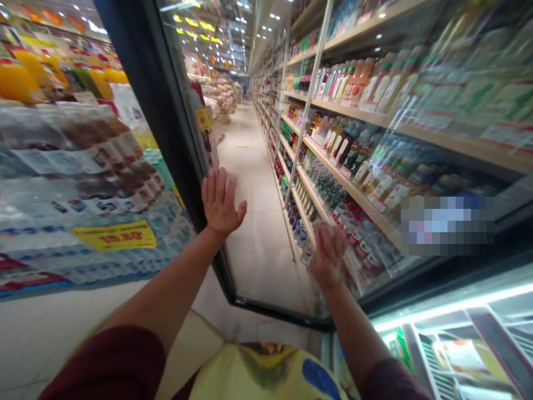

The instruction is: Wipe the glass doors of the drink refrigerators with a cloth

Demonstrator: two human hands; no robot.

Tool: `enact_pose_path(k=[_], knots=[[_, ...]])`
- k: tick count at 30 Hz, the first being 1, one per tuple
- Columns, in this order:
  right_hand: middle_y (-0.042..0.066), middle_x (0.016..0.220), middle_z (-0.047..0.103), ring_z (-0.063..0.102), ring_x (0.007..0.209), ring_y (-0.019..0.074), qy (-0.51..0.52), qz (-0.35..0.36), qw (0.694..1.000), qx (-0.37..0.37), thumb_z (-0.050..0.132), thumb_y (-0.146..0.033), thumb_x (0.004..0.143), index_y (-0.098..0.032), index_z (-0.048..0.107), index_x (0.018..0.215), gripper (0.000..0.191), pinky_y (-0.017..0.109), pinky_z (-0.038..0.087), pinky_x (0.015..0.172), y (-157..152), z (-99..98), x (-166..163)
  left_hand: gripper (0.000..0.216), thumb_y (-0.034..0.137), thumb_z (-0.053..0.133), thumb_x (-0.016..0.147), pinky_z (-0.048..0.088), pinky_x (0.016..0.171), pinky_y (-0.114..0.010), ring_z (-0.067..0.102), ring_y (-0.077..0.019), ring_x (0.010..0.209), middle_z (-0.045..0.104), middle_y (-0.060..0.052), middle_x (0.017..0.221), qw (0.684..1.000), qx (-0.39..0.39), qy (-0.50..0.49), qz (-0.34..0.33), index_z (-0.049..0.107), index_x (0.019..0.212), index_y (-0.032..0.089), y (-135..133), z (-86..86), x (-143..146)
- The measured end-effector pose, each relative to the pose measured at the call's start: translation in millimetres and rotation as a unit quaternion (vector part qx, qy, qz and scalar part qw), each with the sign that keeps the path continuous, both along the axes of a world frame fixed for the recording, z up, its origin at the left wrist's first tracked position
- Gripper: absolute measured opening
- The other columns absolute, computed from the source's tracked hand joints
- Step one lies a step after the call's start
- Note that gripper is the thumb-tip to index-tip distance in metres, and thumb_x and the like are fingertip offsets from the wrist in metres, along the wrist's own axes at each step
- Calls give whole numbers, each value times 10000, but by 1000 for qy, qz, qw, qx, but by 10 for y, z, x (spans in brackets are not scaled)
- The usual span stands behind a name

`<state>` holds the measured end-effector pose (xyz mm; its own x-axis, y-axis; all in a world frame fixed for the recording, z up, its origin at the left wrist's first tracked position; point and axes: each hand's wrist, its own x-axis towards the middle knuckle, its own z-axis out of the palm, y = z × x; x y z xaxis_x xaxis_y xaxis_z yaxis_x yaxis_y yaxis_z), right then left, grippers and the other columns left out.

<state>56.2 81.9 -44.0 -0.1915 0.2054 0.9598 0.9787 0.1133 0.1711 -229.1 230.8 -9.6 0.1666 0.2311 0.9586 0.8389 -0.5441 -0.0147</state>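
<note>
A glass door (258,261) with a thick black frame (166,111) stands open in front of me. My left hand (220,201) lies flat against the glass beside the left frame bar, fingers stretched out and holding nothing. Further right and a little lower, my right hand (328,254) is at the glass with its fingers curled. Motion blurs it, and what it may hold cannot be made out. Shelves of bottles (353,172) show in the glass behind this hand; reflection or see-through, I cannot tell.
On the left stand stacked packs of bottled drinks (83,166) with a yellow price sign (116,235). A lit cooler (449,344) with wire racks and packaged goods is at the lower right. A yellow apron (266,378) covers my front. Tiled floor (41,333) shows at lower left.
</note>
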Motion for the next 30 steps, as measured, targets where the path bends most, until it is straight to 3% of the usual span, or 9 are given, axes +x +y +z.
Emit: enact_pose_path(k=[3, 8, 10, 15, 18, 21, 25, 28, 30], knots=[[-12, 1278, 702, 525, 1371, 175, -54, 19, 996, -67, 393, -84, 948, -316, 668, 1269, 482, 340, 390, 1193, -52, -63, -17, 692, 596, 301, 986, 142, 1262, -565, 93, -303, 1562, 336, -151, 1612, 1000, 3, 0, 4, 414, 1494, 140, -14, -1, -5], [167, 1419, 584, 279, 1520, 332, 98, -27, 992, 75, 423, -115, 960, -137, 527, 1443, 495, 597, 355, 1191, 3, 261, 339, 771, 697, 260, 958, 88, 1268, -561, 81, -294, 1565, 351, -147, 1604, 998, -55, -30, -7, 440, 1469, 149, -35, 9, -4], [171, 1419, 581, 311, 1508, 317, 105, -22, 990, 90, 419, -106, 964, -140, 507, 1461, 505, 569, 370, 1193, 12, 276, 322, 801, 714, 256, 953, 70, 1268, -562, 59, -300, 1566, 336, -160, 1609, 997, -69, -30, -12, 447, 1454, 119, -47, 15, -5], [73, 1299, 686, 418, 1456, 239, -36, 14, 999, -20, 463, -49, 919, -203, 566, 1408, 523, 428, 384, 1206, -43, 164, 174, 758, 641, 271, 985, 24, 1270, -560, 10, -289, 1569, 291, -204, 1619, 998, -58, -12, -30, 430, 1440, 55, -78, 28, -17], [126, 1372, 634, 352, 1492, 292, 42, 0, 997, 57, 433, -103, 957, -168, 551, 1420, 483, 540, 385, 1190, -43, 357, 363, 774, 657, 274, 979, 0, 1272, -550, 28, -296, 1568, 289, -196, 1622, 996, -66, -25, -50, 424, 1443, 55, -88, 36, -16], [185, 1462, 543, 311, 1507, 337, 134, -21, 984, 117, 367, -152, 991, -124, 553, 1418, 467, 634, 349, 1182, -24, 537, 544, 798, 698, 242, 960, 25, 1274, -553, 63, -290, 1568, 303, -168, 1623, 996, -77, -28, -22, 427, 1458, 103, -93, 49, -9], [172, 1439, 568, 310, 1510, 310, 68, -3, 996, 60, 391, -121, 978, -130, 508, 1456, 492, 575, 363, 1198, -22, 371, 446, 848, 760, 187, 926, 48, 1278, -537, 67, -265, 1569, 331, -140, 1615, 996, -86, -29, 6, 425, 1479, 163, -95, 79, -2], [102, 1361, 642, 350, 1495, 254, -24, 36, 999, -19, 419, -68, 956, -190, 471, 1483, 543, 500, 385, 1202, -39, 248, 346, 909, 761, 142, 937, 11, 1273, -525, 25, -258, 1571, 288, -174, 1625, 996, -84, -15, 6, 406, 1469, 72, -89, 105, 2], [103, 1382, 627, 340, 1500, 265, -6, 51, 999, -2, 434, -69, 955, -187, 481, 1477, 537, 516, 380, 1203, -34, 311, 350, 934, 743, 109, 954, -15, 1270, -501, -6, -247, 1569, 254, -202, 1630, 997, -79, -5, 10, 396, 1447, 4, -83, 117, 5]])
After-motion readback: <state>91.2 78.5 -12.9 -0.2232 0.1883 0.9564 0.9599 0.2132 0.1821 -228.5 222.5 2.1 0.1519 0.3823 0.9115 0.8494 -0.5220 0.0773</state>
